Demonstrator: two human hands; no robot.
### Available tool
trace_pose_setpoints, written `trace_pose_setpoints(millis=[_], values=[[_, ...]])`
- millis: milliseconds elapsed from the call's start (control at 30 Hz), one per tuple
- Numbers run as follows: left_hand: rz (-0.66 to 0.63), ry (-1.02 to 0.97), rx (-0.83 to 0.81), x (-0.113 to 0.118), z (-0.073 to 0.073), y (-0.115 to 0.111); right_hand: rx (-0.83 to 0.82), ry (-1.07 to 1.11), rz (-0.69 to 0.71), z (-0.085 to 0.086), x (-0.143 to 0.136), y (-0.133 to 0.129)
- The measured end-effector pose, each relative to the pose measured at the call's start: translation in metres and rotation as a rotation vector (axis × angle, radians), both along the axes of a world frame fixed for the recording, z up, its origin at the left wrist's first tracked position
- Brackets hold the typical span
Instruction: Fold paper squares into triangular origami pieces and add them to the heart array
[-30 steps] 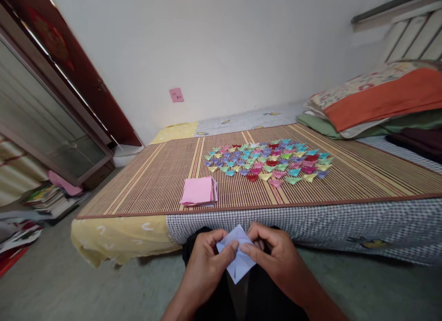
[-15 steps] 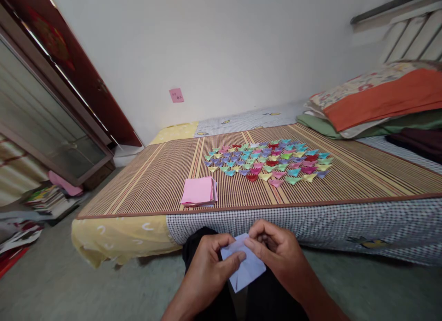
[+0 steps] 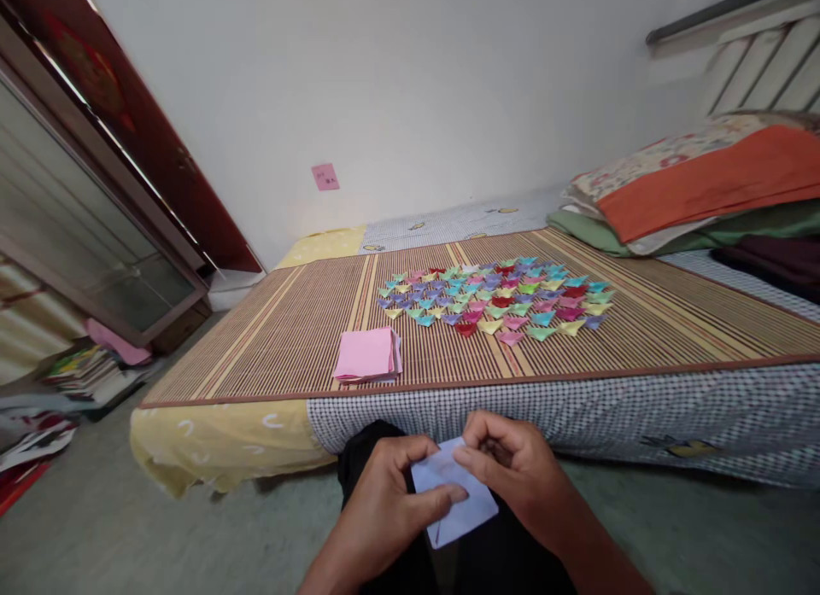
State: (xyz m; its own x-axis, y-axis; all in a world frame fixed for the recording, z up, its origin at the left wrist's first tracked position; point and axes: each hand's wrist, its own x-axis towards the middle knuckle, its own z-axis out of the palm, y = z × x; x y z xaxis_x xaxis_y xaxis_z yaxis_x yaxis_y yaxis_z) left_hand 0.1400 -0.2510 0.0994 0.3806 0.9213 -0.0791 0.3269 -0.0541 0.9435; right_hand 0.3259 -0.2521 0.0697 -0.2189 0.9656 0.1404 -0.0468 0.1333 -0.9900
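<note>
A pale lavender-blue sheet of origami paper point(image 3: 471, 510), creased and partly folded, is held above my lap. My left hand point(image 3: 403, 492) grips its left side, the thumb lying flat across the paper and the fingers behind it. At the upper right edge, my right hand point(image 3: 512, 458) pinches the paper between thumb and index finger; its other fingers are curled in. Beyond my hands, a stack of pink paper squares point(image 3: 366, 354) lies on the mat near the bed's front edge. To its right sit many small folded paper pieces point(image 3: 500, 300) in several colours, laid out in rows.
A striped bamboo mat point(image 3: 256, 339) covers the bed. Folded bedding with an orange band point(image 3: 711, 185) is piled at the right. On the wall is a pink note point(image 3: 325, 177). Books point(image 3: 83, 369) stand on the floor at the left, near a glass-panelled door point(image 3: 96, 202).
My left thumb has slid slightly right across the paper, and the sheet has shifted a little down and right. Both hands keep their hold.
</note>
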Motion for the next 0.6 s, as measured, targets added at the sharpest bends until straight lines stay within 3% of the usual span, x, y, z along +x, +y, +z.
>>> trace_pose_setpoints(millis=[133,333,600], values=[[0.01,-0.023,0.027,0.0004,-0.0018,0.0012,-0.021,-0.037,-0.029,0.0005,-0.0008,0.0006],[0.048,-0.139,-0.029,-0.005,-0.0036,0.0034,0.048,-0.115,0.093,0.0051,0.006,0.001],[0.07,-0.206,-0.032,-0.0048,-0.0019,0.0036,0.137,-0.102,0.008,0.0037,-0.0001,0.0006]])
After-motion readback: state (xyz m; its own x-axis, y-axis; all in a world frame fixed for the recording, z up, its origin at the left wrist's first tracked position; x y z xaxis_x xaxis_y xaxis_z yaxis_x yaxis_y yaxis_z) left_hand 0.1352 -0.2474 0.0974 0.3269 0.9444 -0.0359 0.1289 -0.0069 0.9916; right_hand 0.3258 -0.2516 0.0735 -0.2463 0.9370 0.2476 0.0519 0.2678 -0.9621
